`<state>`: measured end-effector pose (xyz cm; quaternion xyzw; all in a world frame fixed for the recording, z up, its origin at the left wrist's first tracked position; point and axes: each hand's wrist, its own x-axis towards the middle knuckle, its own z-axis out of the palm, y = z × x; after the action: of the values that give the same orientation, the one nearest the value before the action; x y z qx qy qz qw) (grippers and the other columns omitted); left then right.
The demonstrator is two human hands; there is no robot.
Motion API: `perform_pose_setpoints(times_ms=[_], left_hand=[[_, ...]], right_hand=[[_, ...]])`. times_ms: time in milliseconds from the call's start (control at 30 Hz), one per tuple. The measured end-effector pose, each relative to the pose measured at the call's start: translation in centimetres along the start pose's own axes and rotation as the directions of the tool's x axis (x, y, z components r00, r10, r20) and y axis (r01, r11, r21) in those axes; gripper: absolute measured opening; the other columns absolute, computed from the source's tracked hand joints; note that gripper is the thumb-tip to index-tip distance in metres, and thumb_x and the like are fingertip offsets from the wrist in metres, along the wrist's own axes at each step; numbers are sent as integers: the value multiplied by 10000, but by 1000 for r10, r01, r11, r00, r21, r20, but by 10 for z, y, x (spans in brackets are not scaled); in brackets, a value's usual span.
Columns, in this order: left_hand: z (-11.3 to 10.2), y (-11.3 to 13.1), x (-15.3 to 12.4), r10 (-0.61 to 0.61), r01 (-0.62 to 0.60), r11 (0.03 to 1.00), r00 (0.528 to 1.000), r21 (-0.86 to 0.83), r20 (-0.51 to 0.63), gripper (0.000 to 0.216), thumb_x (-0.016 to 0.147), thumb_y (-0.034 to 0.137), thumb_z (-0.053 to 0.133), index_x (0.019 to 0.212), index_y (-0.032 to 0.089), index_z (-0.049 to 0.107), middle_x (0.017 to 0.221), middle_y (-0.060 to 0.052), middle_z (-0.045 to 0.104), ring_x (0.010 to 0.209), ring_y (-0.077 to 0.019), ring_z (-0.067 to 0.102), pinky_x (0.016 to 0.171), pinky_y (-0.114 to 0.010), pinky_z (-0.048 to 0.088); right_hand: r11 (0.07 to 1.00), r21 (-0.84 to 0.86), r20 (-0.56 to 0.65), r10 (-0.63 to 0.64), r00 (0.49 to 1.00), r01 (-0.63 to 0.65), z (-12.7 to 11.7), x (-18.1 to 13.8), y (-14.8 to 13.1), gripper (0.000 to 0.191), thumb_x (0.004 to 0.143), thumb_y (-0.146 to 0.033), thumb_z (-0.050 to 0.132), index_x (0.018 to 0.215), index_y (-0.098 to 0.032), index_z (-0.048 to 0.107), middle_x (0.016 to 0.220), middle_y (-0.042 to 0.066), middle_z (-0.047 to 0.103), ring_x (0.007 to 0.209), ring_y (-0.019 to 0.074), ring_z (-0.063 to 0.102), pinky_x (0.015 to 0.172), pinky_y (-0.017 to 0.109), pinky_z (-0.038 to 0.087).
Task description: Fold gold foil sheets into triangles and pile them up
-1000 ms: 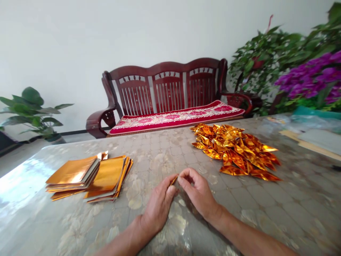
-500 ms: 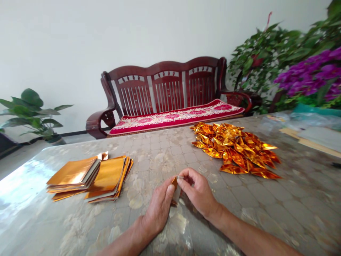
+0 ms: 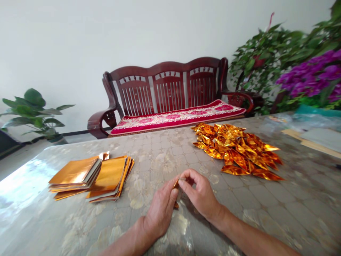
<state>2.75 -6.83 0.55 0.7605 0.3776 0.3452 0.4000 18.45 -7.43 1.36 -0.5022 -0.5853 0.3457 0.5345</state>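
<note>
Low over the near middle of the table, my left hand (image 3: 163,202) is closed around a small folded piece of gold foil paper (image 3: 176,184), with most of it hidden behind the fingers. My right hand (image 3: 198,188) pinches the top corner of that same paper between thumb and forefinger. To the left lie two stacks of flat gold foil sheets, a left stack (image 3: 73,172) overlapping a right stack (image 3: 108,177). A heap of folded, pointed gold foil pieces (image 3: 237,149) sits at the right, beyond my right hand.
A patterned table (image 3: 149,153) spans the foreground. Behind it stands a dark wooden bench (image 3: 167,85) with a red floral cover (image 3: 176,116). Clear plastic and papers (image 3: 322,137) lie at the right, near purple flowers (image 3: 311,76). A potted plant (image 3: 37,110) stands at far left.
My left hand has turned further over the foil paper, so less of it shows. Both hands stay together, and the whole view has shifted slightly.
</note>
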Motion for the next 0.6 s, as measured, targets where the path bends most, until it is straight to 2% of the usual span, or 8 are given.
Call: perform_pose_setpoints(times_ms=[167, 267, 400, 600], left_hand=[[1, -1, 0, 11, -11, 1000, 1000, -7, -14, 426, 1013, 369, 368, 1341, 193, 576, 1242, -110, 670, 1030, -212, 657, 846, -308, 565], [0, -2, 0, 17, -17, 1000, 998, 7, -57, 390, 1009, 371, 386, 1269, 189, 612, 1145, -103, 696, 988, -207, 660, 798, -292, 555], [0, -6, -1, -33, 37, 998, 995, 46, -97, 372, 1021, 405, 370, 1087, 184, 662, 826, -41, 676, 732, -165, 625, 655, -257, 492], [-3, -9, 0, 80, -59, 985, 989, 164, -124, 413, 1037, 373, 316, 804, 180, 598, 760, -19, 586, 735, -154, 543, 702, -261, 417]], right_hand=[[997, -59, 1, -53, 999, 53, 0, -2, 0, 119, 860, -284, 582, 767, -214, 603, 666, -19, 599, 628, 142, 532, 604, 251, 428], [997, -40, 11, -68, 998, 69, -1, -2, 0, 125, 869, -281, 578, 765, -214, 593, 676, -23, 584, 646, 141, 527, 627, 252, 425], [997, -12, 21, -71, 997, 71, -1, -3, 0, 146, 887, -298, 576, 771, -212, 594, 691, -26, 580, 660, 137, 527, 646, 248, 424], [997, 17, 44, -70, 997, 69, -2, -2, 0, 141, 910, -285, 554, 808, -208, 613, 734, -21, 617, 697, 135, 559, 668, 240, 432]])
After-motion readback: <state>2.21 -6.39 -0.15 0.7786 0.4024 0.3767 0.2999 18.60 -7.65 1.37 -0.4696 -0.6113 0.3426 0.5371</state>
